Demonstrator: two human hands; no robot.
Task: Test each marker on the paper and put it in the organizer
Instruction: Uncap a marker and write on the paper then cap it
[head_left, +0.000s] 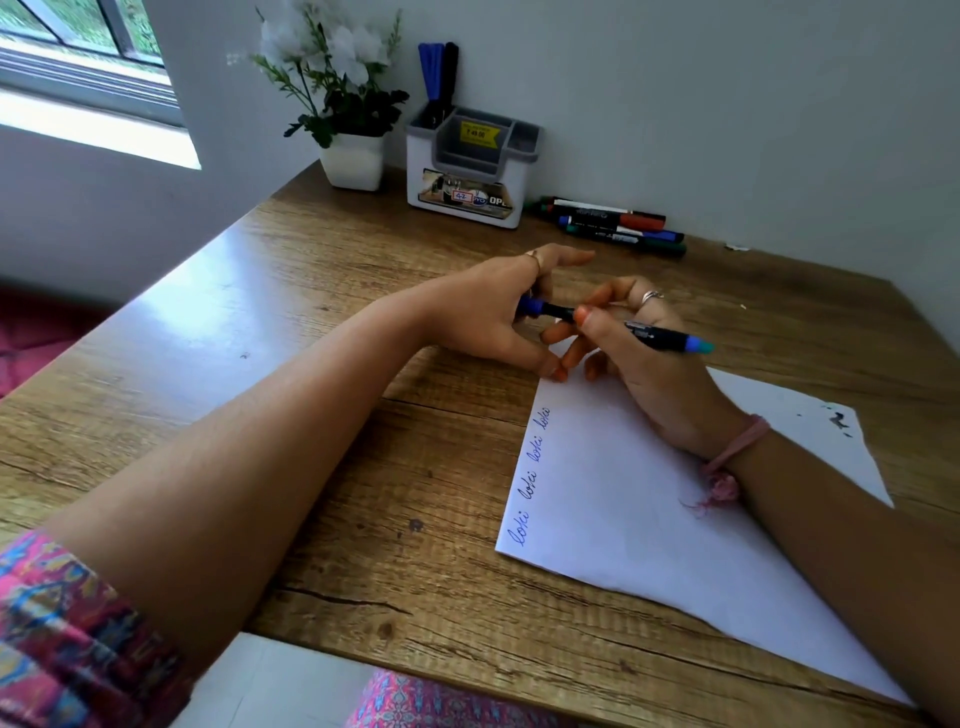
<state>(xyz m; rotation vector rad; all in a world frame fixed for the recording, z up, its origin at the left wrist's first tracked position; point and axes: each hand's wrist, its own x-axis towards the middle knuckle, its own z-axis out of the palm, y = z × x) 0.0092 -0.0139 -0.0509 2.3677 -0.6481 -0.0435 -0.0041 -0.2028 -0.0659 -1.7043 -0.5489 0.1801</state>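
Grip hides marker (660, 338) tip.

Marker (660, 339): black barrel, blue end, lying level over the paper's far edge. Paper (623, 499): white sheet, flat at the desk's right, blue handwriting along its left edge. Organizer (470, 171): white and grey, upright by the far wall, two markers (439, 73) in its left compartment. Loose markers (618, 226): heaped just right of the organizer.

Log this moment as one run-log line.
left hand: grips cap | right hand: holds blue marker | paper: four test words | organizer: markers inside
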